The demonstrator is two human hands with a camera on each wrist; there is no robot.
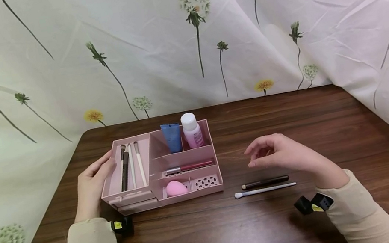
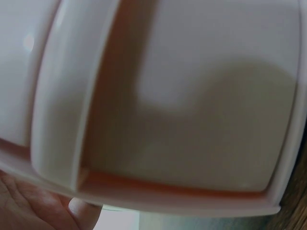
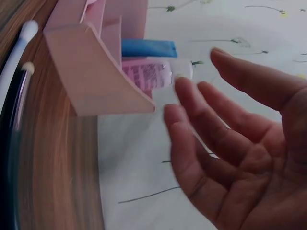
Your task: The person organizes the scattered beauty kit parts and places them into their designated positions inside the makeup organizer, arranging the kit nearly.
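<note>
My left hand (image 1: pixel 92 185) lies along the left side of a pink makeup organizer (image 1: pixel 184 156), its fingertips at the rim; in the left wrist view it shows partly, beyond the drawer front (image 2: pixel 192 143). The organizer's left tray holds several makeup brushes (image 1: pixel 125 168). My right hand (image 1: pixel 282 151), fingers loosely bent and holding nothing, hovers over the table right of the organizer. In front of that hand lie a dark brush (image 1: pixel 265 182) and a white brush (image 1: pixel 267 189), side by side.
At the organizer's back stand a blue tube (image 1: pixel 172 137) and a white-capped pink bottle (image 1: pixel 193 132). A red-handled brush (image 1: pixel 191 167) lies in the middle compartment, and a pink sponge (image 1: pixel 176 188) sits in front. Dandelion-print cloth (image 1: pixel 167 56) hangs behind the wooden table (image 1: pixel 206 232).
</note>
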